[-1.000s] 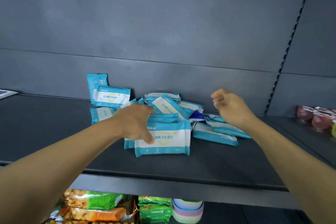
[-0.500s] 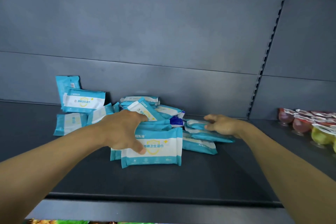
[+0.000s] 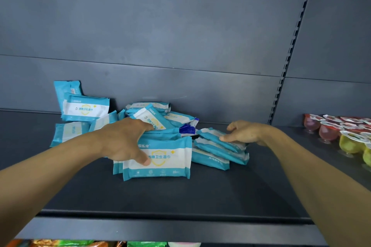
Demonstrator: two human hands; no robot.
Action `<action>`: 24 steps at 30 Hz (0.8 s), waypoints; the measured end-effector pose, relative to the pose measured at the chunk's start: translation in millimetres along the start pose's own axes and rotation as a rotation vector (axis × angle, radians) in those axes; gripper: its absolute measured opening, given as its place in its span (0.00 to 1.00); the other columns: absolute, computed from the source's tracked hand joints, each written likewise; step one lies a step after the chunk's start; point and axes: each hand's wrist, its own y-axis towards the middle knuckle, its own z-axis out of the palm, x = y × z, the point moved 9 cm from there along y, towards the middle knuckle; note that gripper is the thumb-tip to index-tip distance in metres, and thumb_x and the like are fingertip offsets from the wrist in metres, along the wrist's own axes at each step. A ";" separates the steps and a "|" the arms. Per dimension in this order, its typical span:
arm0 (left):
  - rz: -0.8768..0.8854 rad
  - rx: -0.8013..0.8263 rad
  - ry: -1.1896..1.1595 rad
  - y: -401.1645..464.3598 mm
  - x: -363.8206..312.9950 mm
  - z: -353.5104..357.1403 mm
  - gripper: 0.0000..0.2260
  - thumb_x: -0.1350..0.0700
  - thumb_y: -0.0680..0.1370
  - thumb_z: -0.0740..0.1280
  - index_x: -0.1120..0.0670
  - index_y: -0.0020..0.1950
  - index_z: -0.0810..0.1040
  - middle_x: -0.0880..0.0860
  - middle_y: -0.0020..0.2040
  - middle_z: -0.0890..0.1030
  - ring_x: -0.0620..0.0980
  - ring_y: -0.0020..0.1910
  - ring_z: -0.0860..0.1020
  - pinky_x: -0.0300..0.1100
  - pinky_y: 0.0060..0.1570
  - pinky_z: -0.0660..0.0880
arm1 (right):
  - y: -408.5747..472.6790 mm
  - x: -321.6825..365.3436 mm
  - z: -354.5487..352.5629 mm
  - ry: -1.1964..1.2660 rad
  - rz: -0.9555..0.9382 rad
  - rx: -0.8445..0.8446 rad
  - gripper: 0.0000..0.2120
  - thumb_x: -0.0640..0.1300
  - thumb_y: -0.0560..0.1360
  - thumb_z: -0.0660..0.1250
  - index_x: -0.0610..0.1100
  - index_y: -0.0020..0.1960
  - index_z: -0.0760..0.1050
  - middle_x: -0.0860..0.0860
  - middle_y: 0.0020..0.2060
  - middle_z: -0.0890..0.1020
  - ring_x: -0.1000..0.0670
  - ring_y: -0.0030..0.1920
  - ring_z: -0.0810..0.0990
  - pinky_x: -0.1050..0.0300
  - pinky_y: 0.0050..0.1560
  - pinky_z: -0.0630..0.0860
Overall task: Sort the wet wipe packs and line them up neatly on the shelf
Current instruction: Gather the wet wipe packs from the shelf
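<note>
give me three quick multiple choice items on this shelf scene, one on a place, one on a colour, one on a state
1. Where are the sealed fruit jelly cups?
A. right of the packs
B. left of the packs
C. on top of the packs

2. Main colours of the front upright wet wipe pack?
A. red and black
B. teal and white
C. green and yellow

3. The left hand:
A. hangs idle off the shelf
B. grips the front pack
C. holds a cup

Key: 1 A, cups sit at the shelf's right end. 2 B, teal bands, white panel. 3 B, thumb on its face, fingers over its top.
</note>
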 end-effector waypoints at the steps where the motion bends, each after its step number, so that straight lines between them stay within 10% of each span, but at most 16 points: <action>1: -0.002 0.001 0.003 -0.3 -0.4 0.0 0.27 0.46 0.67 0.76 0.45 0.63 0.71 0.40 0.55 0.77 0.44 0.54 0.75 0.46 0.58 0.74 | 0.8 -2.6 0.4 0.038 0.008 0.012 0.32 0.55 0.70 0.73 0.41 0.67 0.69 0.48 0.61 0.77 0.49 0.59 0.77 0.50 0.64 0.72; 8: -0.022 0.019 0.004 -4.6 -1.3 -1.2 0.32 0.46 0.68 0.76 0.47 0.69 0.68 0.43 0.61 0.75 0.46 0.59 0.73 0.46 0.62 0.71 | -29.0 10.5 1.9 0.113 -0.094 0.059 0.15 0.43 0.71 0.74 0.43 0.55 0.75 0.47 0.48 0.84 0.48 0.48 0.83 0.54 0.51 0.79; 17: -0.058 0.006 0.008 -23.8 14.7 -5.0 0.35 0.46 0.68 0.76 0.49 0.72 0.65 0.46 0.65 0.72 0.48 0.62 0.71 0.44 0.63 0.69 | -52.5 21.3 6.6 0.054 -0.030 -0.014 0.33 0.41 0.67 0.77 0.44 0.67 0.64 0.48 0.54 0.78 0.47 0.49 0.81 0.51 0.50 0.79; 24: -0.062 -0.020 -0.004 -40.0 15.1 -11.7 0.34 0.49 0.69 0.75 0.49 0.72 0.65 0.46 0.65 0.73 0.48 0.62 0.72 0.45 0.63 0.69 | -76.0 22.2 -34.4 0.211 -0.050 -0.200 0.15 0.41 0.69 0.75 0.41 0.53 0.74 0.47 0.44 0.83 0.49 0.42 0.83 0.56 0.37 0.78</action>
